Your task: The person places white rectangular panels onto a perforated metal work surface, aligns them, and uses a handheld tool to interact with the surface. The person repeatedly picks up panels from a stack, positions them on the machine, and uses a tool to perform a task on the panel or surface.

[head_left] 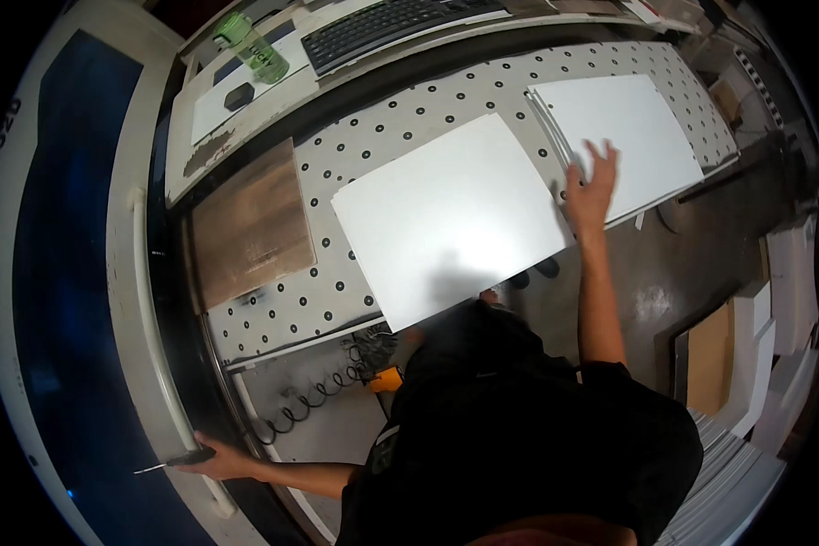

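Note:
My right hand lies flat with fingers spread on the left edge of a stack of white sheets at the right of the perforated table. A larger white board lies beside it in the middle of the table, hanging over the near edge. My left hand is far down at the left, wrapped around a thin dark-handled tool next to the pale machine rail. My dark shirt hides the space below the board.
A brown board lies on the table's left. A green bottle, a small black object and a keyboard sit on the shelf behind. A coiled black cable lies below the table. Stacked boards stand at right.

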`<action>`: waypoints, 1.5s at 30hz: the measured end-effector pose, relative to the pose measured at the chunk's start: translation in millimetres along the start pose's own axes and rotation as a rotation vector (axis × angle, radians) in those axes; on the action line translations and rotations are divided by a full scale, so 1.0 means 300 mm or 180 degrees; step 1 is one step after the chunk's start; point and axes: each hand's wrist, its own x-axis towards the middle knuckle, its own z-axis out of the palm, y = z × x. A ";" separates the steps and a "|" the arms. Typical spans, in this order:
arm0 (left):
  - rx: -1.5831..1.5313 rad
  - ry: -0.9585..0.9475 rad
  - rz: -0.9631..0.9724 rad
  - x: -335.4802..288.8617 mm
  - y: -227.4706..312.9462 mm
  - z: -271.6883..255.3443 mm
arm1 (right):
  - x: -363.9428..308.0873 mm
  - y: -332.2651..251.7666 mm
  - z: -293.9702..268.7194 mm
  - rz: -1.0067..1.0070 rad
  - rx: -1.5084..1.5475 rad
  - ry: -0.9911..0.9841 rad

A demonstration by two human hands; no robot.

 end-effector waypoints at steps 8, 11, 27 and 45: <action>-0.1004 0.0079 0.0540 0.169 0.038 0.140 | -0.158 -0.169 0.064 0.0049 -0.0157 -0.1136; -0.2313 -0.1309 -0.0064 0.095 0.235 0.163 | -0.161 -0.169 0.062 0.0062 0.0129 -0.1077; -0.3901 -0.5926 0.0650 -0.584 1.204 -0.142 | -0.155 -0.142 0.051 0.0437 0.0675 -0.1096; -0.3240 -0.7388 0.1182 -0.489 0.976 -0.137 | -0.166 -0.133 0.096 0.0110 0.0512 -0.0999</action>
